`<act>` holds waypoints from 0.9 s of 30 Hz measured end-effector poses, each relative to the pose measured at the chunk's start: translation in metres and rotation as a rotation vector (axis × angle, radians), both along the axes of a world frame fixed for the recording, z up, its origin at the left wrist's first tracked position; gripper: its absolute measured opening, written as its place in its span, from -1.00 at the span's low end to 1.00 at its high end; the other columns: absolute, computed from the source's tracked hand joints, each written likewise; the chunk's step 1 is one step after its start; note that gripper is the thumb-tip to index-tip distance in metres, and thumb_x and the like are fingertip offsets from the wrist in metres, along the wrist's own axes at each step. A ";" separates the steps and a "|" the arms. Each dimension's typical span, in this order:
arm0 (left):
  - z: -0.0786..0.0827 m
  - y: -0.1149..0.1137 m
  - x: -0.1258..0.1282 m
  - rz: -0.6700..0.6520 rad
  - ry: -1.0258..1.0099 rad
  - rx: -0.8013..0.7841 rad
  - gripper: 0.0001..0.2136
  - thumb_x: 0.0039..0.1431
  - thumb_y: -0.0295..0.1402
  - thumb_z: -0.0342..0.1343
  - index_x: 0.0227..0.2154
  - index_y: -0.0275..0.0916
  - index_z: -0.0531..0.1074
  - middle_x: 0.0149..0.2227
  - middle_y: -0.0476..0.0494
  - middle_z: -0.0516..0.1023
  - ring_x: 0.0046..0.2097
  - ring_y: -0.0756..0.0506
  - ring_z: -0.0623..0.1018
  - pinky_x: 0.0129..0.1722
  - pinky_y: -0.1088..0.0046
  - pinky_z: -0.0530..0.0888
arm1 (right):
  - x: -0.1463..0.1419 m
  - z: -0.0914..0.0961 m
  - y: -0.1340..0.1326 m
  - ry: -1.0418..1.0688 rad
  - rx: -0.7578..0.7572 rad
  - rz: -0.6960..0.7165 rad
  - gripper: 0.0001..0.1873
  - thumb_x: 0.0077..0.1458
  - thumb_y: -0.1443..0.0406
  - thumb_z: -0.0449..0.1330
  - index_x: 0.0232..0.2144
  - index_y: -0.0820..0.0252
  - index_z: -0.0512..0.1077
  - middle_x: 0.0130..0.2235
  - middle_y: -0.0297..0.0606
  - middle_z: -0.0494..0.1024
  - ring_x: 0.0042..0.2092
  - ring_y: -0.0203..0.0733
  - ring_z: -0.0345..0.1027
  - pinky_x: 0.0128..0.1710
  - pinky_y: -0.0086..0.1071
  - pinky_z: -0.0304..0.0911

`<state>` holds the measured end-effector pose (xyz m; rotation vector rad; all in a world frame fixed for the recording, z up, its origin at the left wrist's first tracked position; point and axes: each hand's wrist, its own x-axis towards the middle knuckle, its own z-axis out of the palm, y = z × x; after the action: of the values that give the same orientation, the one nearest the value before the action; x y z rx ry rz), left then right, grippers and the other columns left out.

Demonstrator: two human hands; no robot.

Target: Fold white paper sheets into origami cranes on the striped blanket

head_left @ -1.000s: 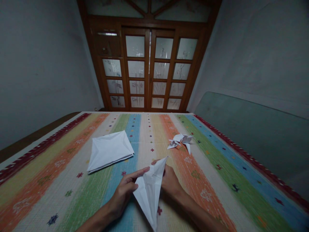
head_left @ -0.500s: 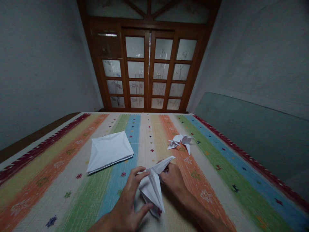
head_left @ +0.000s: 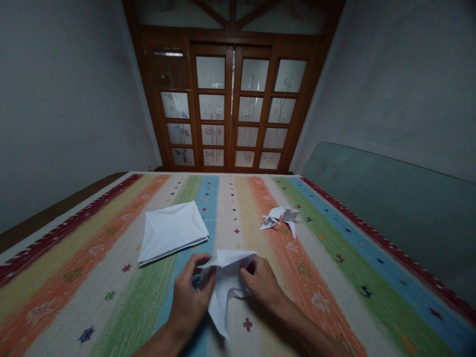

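A white, partly folded paper [head_left: 225,282] lies low over the striped cloth [head_left: 320,277] between both hands. My left hand [head_left: 191,297] pinches its left upper edge with curled fingers. On the other side my right hand [head_left: 260,283] grips the paper's right edge, thumb on top. The paper's pointed end reaches down toward me.
A stack of folded white sheets [head_left: 173,230] rests to the left on the cloth. A finished origami figure [head_left: 279,218] sits farther back on the right. Wooden glazed doors [head_left: 232,104] close the far wall. A green padded surface [head_left: 386,203] borders the right side.
The paper has been lowered and turned from standing upright to lying nearly flat. Both hands shifted to its upper edges, and the left hand closed from outstretched fingers to a pinch.
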<state>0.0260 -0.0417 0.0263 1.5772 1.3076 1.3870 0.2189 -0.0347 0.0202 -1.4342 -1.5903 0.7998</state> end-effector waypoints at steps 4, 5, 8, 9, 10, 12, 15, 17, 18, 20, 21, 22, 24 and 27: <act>0.007 0.010 0.000 0.116 -0.224 -0.211 -0.71 -0.12 -0.22 0.32 -0.35 -0.27 0.52 -0.36 -0.15 0.64 -0.31 -0.23 0.59 -0.33 0.37 0.50 | 0.004 -0.005 0.007 0.112 -0.009 0.015 -0.75 -0.15 0.39 0.05 -0.46 0.24 0.54 -0.45 -0.28 0.61 -0.39 -0.15 0.42 -0.43 -0.42 0.22; 0.008 0.012 0.000 0.123 -0.268 -0.247 -0.69 -0.14 -0.20 0.33 -0.34 -0.28 0.52 -0.36 -0.16 0.64 -0.30 -0.24 0.60 -0.34 0.37 0.50 | 0.005 -0.008 0.009 0.122 -0.031 -0.022 -0.78 -0.15 0.38 0.06 -0.51 0.24 0.52 -0.48 -0.27 0.59 -0.41 -0.14 0.41 -0.45 -0.42 0.21; 0.009 0.017 -0.001 0.102 -0.365 -0.317 -0.64 -0.17 -0.20 0.33 -0.29 -0.30 0.51 -0.31 -0.16 0.66 -0.27 -0.24 0.61 -0.33 0.38 0.50 | 0.008 -0.015 0.016 0.162 -0.067 -0.071 -0.79 -0.19 0.36 0.05 -0.55 0.25 0.50 -0.51 -0.27 0.57 -0.43 -0.13 0.39 -0.47 -0.42 0.19; 0.008 0.017 -0.001 0.089 -0.389 -0.329 -0.64 -0.17 -0.22 0.32 -0.28 -0.30 0.51 -0.30 -0.15 0.66 -0.26 -0.23 0.61 -0.31 0.38 0.50 | 0.009 -0.017 0.017 0.182 -0.068 -0.066 -0.78 -0.20 0.36 0.04 -0.55 0.24 0.50 -0.51 -0.28 0.57 -0.42 -0.14 0.39 -0.46 -0.42 0.19; 0.008 0.017 -0.001 0.071 -0.410 -0.335 -0.65 -0.16 -0.23 0.32 -0.28 -0.29 0.51 -0.28 -0.15 0.66 -0.25 -0.22 0.61 -0.29 0.38 0.50 | 0.010 -0.018 0.019 0.201 -0.067 -0.061 -0.77 -0.22 0.36 0.03 -0.56 0.24 0.50 -0.51 -0.29 0.56 -0.43 -0.14 0.38 -0.44 -0.41 0.19; 0.006 0.017 -0.001 0.024 -0.447 -0.353 -0.68 -0.15 -0.28 0.29 -0.28 -0.29 0.51 -0.28 -0.13 0.65 -0.23 -0.20 0.60 -0.24 0.38 0.50 | 0.012 -0.018 0.021 0.212 -0.068 -0.076 -0.78 -0.21 0.34 0.01 -0.59 0.23 0.47 -0.54 -0.30 0.54 -0.44 -0.14 0.37 -0.44 -0.40 0.18; 0.003 0.016 0.000 -0.050 -0.512 -0.412 -0.69 -0.18 -0.37 0.24 -0.28 -0.29 0.50 -0.27 -0.12 0.64 -0.22 -0.19 0.60 -0.23 0.39 0.50 | 0.015 -0.018 0.022 0.171 -0.059 -0.160 -0.78 -0.14 0.28 0.00 -0.63 0.20 0.40 -0.57 -0.31 0.49 -0.45 -0.15 0.33 -0.47 -0.41 0.15; 0.001 0.015 0.002 -0.085 -0.540 -0.452 -0.69 -0.21 -0.43 0.19 -0.28 -0.29 0.49 -0.24 -0.13 0.64 -0.21 -0.19 0.61 -0.24 0.40 0.50 | 0.016 -0.017 0.023 0.149 -0.050 -0.196 -0.76 -0.09 0.24 -0.01 -0.64 0.19 0.37 -0.58 -0.31 0.47 -0.46 -0.15 0.31 -0.49 -0.41 0.13; 0.000 0.014 0.002 -0.097 -0.544 -0.463 -0.69 -0.22 -0.44 0.17 -0.29 -0.29 0.49 -0.23 -0.14 0.64 -0.21 -0.19 0.61 -0.25 0.40 0.50 | 0.017 -0.016 0.023 0.144 -0.048 -0.203 -0.75 -0.08 0.22 -0.01 -0.64 0.19 0.36 -0.58 -0.32 0.46 -0.47 -0.16 0.30 -0.50 -0.41 0.12; -0.002 0.014 0.003 -0.088 -0.537 -0.481 -0.69 -0.22 -0.46 0.14 -0.30 -0.30 0.49 -0.25 -0.13 0.65 -0.25 -0.18 0.62 -0.29 0.41 0.50 | 0.018 -0.015 0.022 0.135 -0.044 -0.206 -0.73 -0.04 0.17 -0.01 -0.65 0.17 0.31 -0.60 -0.34 0.41 -0.48 -0.17 0.26 -0.51 -0.41 0.09; -0.003 0.014 0.004 -0.070 -0.536 -0.489 -0.69 -0.22 -0.46 0.12 -0.30 -0.30 0.49 -0.28 -0.12 0.65 -0.27 -0.18 0.62 -0.33 0.42 0.49 | 0.018 -0.014 0.021 0.131 -0.041 -0.209 -0.70 -0.02 0.14 0.00 -0.66 0.15 0.28 -0.61 -0.35 0.38 -0.48 -0.18 0.25 -0.51 -0.41 0.08; -0.003 0.014 0.004 -0.049 -0.540 -0.499 -0.69 -0.23 -0.47 0.11 -0.30 -0.30 0.49 -0.30 -0.12 0.65 -0.30 -0.18 0.62 -0.37 0.44 0.48 | 0.018 -0.012 0.020 0.126 -0.034 -0.212 -0.68 0.00 0.10 0.00 -0.66 0.14 0.27 -0.60 -0.35 0.37 -0.47 -0.18 0.24 -0.50 -0.41 0.08; -0.002 0.014 0.004 -0.025 -0.563 -0.522 -0.67 -0.25 -0.47 0.10 -0.30 -0.30 0.50 -0.33 -0.11 0.65 -0.33 -0.18 0.62 -0.42 0.45 0.47 | 0.017 -0.009 0.018 0.098 -0.004 -0.224 -0.61 0.06 0.03 -0.01 -0.63 0.14 0.27 -0.58 -0.35 0.37 -0.45 -0.18 0.23 -0.46 -0.40 0.09; -0.002 0.016 0.002 -0.051 -0.589 -0.521 -0.67 -0.20 -0.44 0.18 -0.26 -0.28 0.51 -0.31 -0.14 0.67 -0.30 -0.19 0.64 -0.34 0.39 0.50 | 0.015 -0.006 0.015 0.008 0.060 -0.254 -0.55 0.16 -0.02 -0.04 -0.59 0.13 0.28 -0.56 -0.33 0.37 -0.46 -0.19 0.22 -0.44 -0.39 0.06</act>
<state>0.0277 -0.0253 0.0243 0.7688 1.1227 1.2163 0.2339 -0.0199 0.0146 -1.5482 -1.3795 0.6037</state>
